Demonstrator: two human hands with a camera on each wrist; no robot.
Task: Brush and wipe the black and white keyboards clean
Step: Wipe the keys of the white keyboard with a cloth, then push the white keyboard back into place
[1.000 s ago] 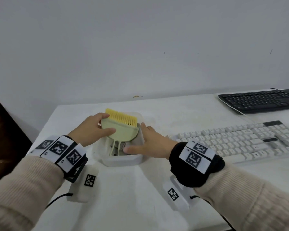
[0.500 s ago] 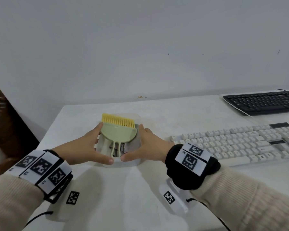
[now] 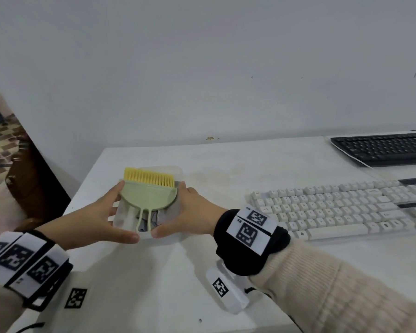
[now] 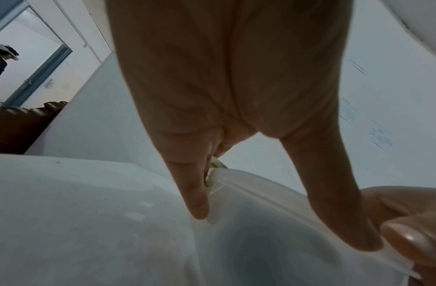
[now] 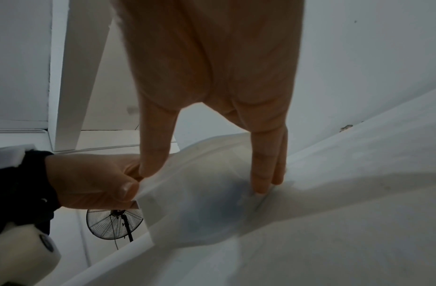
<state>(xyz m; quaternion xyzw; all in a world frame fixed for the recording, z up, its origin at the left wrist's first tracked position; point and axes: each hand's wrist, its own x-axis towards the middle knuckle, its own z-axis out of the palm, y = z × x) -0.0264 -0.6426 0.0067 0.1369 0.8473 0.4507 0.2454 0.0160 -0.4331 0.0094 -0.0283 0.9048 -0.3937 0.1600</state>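
A translucent white plastic box point(image 3: 164, 168) sits on the left part of the table, and both hands hold it. In it lie a pale green brush point(image 3: 149, 195) with yellow bristles and a grey cloth point(image 3: 162, 216). My left hand point(image 3: 117, 212) clasps the left side, thumb on the near wall. My right hand point(image 3: 175, 212) clasps the right side the same way. The wrist views show straight fingers point(image 4: 197, 193) down the box point(image 4: 261, 232) wall, and fingers point(image 5: 261, 174) on the box point(image 5: 199, 203). The white keyboard point(image 3: 341, 207) lies right of the box, the black keyboard point(image 3: 384, 147) behind it.
The white table point(image 3: 226, 159) stands against a plain wall; its left edge runs just beyond the box. A brown padded seat point(image 3: 34, 179) stands left of the table. A floor fan point(image 5: 114, 224) and a distant person point(image 4: 1, 67) show in the wrist views.
My left hand left the brush head and came down onto the box's left side. My right hand stayed on the right side. Both thumbs now meet at the near wall.
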